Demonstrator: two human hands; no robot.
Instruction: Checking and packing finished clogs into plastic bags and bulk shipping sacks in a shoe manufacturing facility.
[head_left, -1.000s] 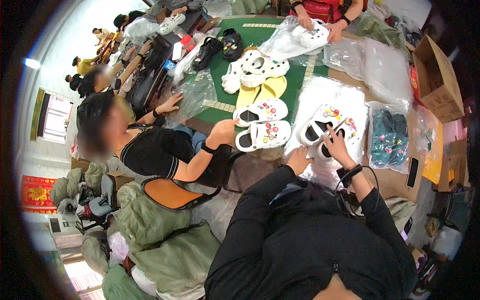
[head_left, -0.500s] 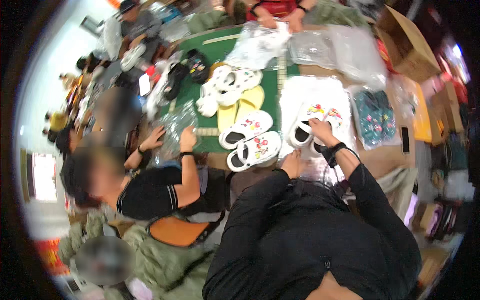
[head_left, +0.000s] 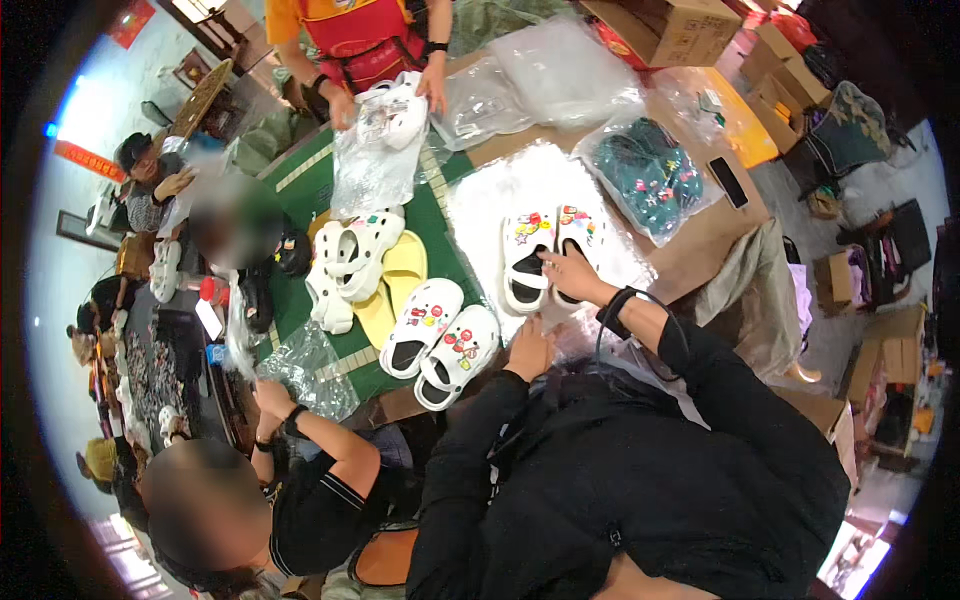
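Right hand (head_left: 570, 272): laid over the heel end of a pair of white clogs (head_left: 545, 250) with coloured charms, fingers curled onto the right-hand shoe of the pair, grasping it; a dark band sits on the wrist. The pair lies side by side on a sheet of clear plastic wrap (head_left: 480, 195) spread on the table (head_left: 715, 230), toes pointing away from the person. Left hand (head_left: 528, 347): resting at the near edge of the same plastic sheet, just below the pair, fingers folded down against the surface; whether it pinches the plastic cannot be told. Second pair of white clogs (head_left: 440, 340) with red and dark charms: to the person's left, on a green mat (head_left: 310, 180), lying at a slant, soles partly shown. Yellow slippers (head_left: 395, 285): just beyond that pair, partly under a heap of plain white clogs (head_left: 350, 265). Bag of teal shoes (head_left: 650, 175): in clear plastic, to the right of the sheet, near a dark phone (head_left: 727, 182). Cardboard box (head_left: 670, 25): at the far edge of the table. Co-worker in a red apron (head_left: 360, 35): across the table, both hands on white clogs in a clear bag (head_left: 385, 125). Another co-worker in a dark top (head_left: 320, 500): at the left, arm stretched toward crumpled plastic (head_left: 310, 370).
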